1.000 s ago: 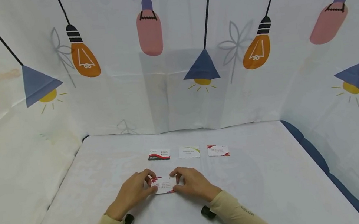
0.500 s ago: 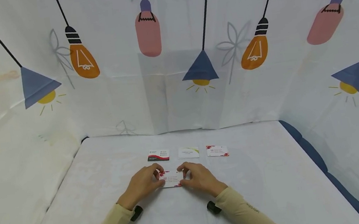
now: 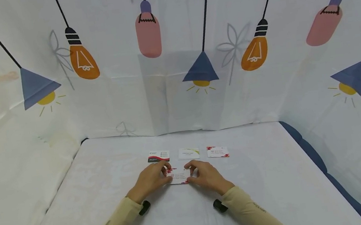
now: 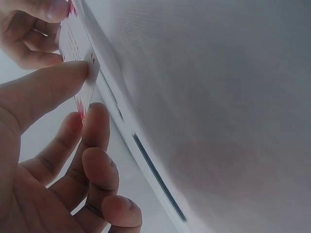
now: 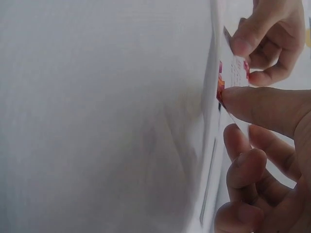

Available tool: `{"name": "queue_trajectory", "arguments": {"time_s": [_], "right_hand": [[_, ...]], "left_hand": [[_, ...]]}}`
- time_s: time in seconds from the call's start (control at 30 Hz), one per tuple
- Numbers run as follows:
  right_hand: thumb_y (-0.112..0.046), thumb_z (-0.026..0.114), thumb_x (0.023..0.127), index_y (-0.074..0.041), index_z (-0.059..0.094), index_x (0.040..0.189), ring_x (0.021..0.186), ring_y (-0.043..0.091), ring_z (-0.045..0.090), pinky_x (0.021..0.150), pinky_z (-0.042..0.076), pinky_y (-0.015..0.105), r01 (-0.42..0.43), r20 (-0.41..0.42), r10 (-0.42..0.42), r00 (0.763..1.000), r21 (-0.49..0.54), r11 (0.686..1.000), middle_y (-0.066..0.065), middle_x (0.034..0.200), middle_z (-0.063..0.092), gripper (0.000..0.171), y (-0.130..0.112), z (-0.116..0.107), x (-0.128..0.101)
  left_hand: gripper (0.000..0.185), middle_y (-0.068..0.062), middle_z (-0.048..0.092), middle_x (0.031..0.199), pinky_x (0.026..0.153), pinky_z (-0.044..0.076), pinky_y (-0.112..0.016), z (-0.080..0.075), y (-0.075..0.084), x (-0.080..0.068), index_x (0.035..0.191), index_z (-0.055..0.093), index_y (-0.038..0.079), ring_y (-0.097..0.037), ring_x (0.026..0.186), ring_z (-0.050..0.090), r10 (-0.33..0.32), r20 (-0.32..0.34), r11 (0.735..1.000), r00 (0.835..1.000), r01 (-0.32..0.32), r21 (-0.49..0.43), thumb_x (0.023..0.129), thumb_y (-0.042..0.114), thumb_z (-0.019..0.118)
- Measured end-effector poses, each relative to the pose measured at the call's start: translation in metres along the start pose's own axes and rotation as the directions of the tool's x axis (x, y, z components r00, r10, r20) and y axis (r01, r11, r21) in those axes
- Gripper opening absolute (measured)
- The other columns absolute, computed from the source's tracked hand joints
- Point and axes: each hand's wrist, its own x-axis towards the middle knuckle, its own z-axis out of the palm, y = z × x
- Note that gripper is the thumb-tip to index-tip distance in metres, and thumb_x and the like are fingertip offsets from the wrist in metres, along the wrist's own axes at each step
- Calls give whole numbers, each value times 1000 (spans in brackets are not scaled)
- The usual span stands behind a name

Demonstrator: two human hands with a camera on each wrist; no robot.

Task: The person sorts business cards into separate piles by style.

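A white business card (image 3: 178,176) with red floral corners is held by both hands in the head view. My left hand (image 3: 150,180) pinches its left end, thumb on the printed face and fingers behind. On the right end, my right hand (image 3: 207,177) does the same. The left wrist view shows the card (image 4: 81,42) tilted, with a thumb pressing near its corner. From the right wrist, the card (image 5: 236,73) appears edge-on between both hands. Whether its lower edge touches the table is hard to tell.
Beyond the hands, a row lies flat on the white table (image 3: 261,192): a red-and-black card (image 3: 158,155), a white card with a green corner (image 3: 188,153) and a red floral card (image 3: 218,151). A lamp-patterned white curtain (image 3: 179,101) stands behind.
Both hands have carried the business card to the right and slightly away from the body, closer to the row. Their pinch on it stays the same; the row lies still.
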Motion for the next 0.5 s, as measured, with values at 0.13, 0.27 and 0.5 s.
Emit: {"name": "queue_trajectory", "arguments": {"time_s": [0.13,0.27,0.5], "right_hand": [[-18,82,85,-16,67,119,75,10,56,71,47,28,-14,-9,14,1000,-6,1000,-9,90,64,37,3,-6,-2],[-17,82,85,-16,67,119,75,10,55,69,47,28,-23,-26,22,999,-14,1000,-8,91,65,37,8,-12,-3],[-15,81,86,-16,67,121,74,11,55,64,47,28,-63,-52,63,997,-4,998,-5,95,66,37,17,-23,-5]], "left_hand": [[31,10,59,82,66,44,-30,4,3,7,107,65,23,-9,71,50,17,-2,1000,1000,-17,-2,83,29,83],[31,10,59,82,66,45,-30,7,8,15,107,65,23,-8,71,51,22,-6,1000,1000,-22,0,83,28,83],[31,10,60,83,63,45,-29,13,16,32,109,65,21,-8,68,52,30,1,999,1000,-30,-27,84,28,81]]}}
